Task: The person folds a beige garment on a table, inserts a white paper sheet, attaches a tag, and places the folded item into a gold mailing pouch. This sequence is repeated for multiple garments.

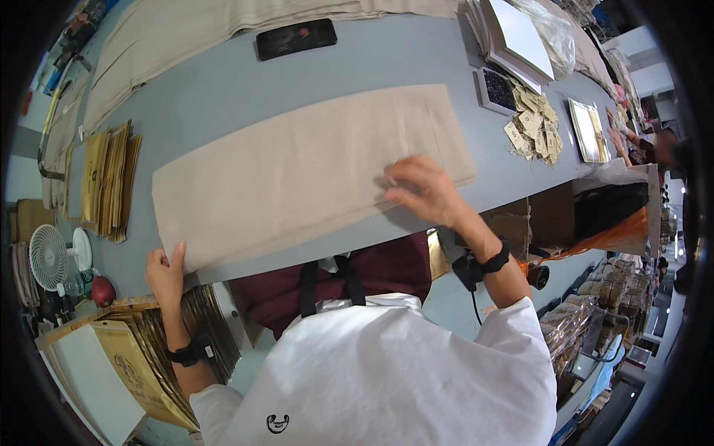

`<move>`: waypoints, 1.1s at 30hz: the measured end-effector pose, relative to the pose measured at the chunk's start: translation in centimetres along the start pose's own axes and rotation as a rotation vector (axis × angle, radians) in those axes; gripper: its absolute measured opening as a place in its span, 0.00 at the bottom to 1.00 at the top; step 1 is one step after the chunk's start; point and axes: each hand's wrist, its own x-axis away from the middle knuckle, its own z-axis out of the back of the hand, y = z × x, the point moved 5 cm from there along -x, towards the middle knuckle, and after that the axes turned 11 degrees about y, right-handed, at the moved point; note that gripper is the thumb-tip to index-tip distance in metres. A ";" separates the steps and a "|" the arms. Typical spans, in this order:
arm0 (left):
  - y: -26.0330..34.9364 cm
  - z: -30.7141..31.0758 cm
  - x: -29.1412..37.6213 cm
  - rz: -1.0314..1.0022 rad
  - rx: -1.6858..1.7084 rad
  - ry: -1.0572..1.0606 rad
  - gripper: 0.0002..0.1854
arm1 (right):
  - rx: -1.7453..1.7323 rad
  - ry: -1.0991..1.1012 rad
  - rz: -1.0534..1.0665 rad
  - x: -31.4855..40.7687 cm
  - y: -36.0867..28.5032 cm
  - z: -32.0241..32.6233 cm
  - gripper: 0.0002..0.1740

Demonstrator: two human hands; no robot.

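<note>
A folded length of beige cloth [290,167] lies flat on the grey table [223,106], with a stitched edge along its near side. At its near left corner is my left hand [165,273], the thumb resting on the cloth and the other fingers curled beside the edge. Whether those fingers pinch the corner cannot be made out. Over the cloth's right part my right hand [427,192] hovers, slightly blurred. Its thumb and fingers are bent and apart, and I see nothing between them.
Gold packets [103,178] stand at the left, by a white fan [50,256]. A smartphone [297,39] lies beyond the cloth. Tan hang tags [535,125], a box of dark small parts [495,90] and white cards [519,42] are at the right. Another person's hands [616,134] show farther right.
</note>
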 end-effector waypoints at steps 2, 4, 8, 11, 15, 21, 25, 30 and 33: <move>0.2 0.1 0.0 -0.018 0.013 -0.015 0.30 | 0.195 -0.043 0.231 0.6 -1.9 -1.2 0.11; 0.4 0.0 0.0 -0.014 0.072 0.003 0.29 | 0.120 -0.121 0.157 0.5 -1.4 -1.3 0.11; 0.3 -0.6 0.8 0.038 0.185 0.026 0.27 | 0.106 0.043 0.123 -2.3 1.9 2.5 0.07; -0.1 -1.0 1.4 0.049 0.224 0.063 0.23 | 0.173 0.338 0.017 -7.0 7.5 8.5 0.04; -0.4 -1.1 1.6 0.038 0.274 0.115 0.20 | 0.628 0.740 -0.134 -12.2 15.2 18.2 0.10; 0.1 -0.9 2.1 0.041 0.321 0.136 0.18 | 0.810 0.732 -0.511 -15.1 23.1 25.8 0.32; 0.3 -0.5 2.2 0.088 0.346 0.070 0.18 | 0.751 0.719 -0.574 -15.7 24.0 26.9 0.30; 0.8 -0.3 2.2 0.084 0.331 0.072 0.19 | 0.546 0.758 -0.791 -15.6 24.0 27.5 0.25; 1.0 -0.2 2.2 0.073 0.361 0.089 0.20 | 0.632 0.751 -0.807 -15.8 23.6 27.4 0.23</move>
